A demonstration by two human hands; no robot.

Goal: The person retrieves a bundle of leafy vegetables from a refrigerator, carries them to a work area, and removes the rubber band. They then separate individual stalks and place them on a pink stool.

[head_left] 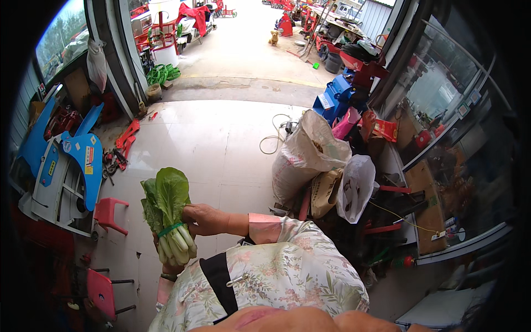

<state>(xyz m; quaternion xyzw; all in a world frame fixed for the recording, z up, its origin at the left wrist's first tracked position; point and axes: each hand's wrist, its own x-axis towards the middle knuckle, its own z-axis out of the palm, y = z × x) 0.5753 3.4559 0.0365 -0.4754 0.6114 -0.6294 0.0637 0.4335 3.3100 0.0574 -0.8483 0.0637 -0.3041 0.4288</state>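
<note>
A bunch of leafy greens [172, 193] with pale stalks hangs upright before me, leaves up, a green band [169, 229] around its stalks. My left hand [172, 269] grips the bunch from behind and below; most of its fingers are hidden by the stalks. From the right, my right hand [206, 219] is closed at the side of the bunch, near the band, its fingertips partly behind the leaves. A pale floral garment covers my arms and front.
Left of me stand a red stool [111, 214], a pink-seated chair [100, 293] and a blue and white machine [77, 166]. A large woven sack [298, 160] and a white bag [355, 188] stand right. A cable [271, 135] lies on the tiles; beyond the doorway is a small dog [274, 37].
</note>
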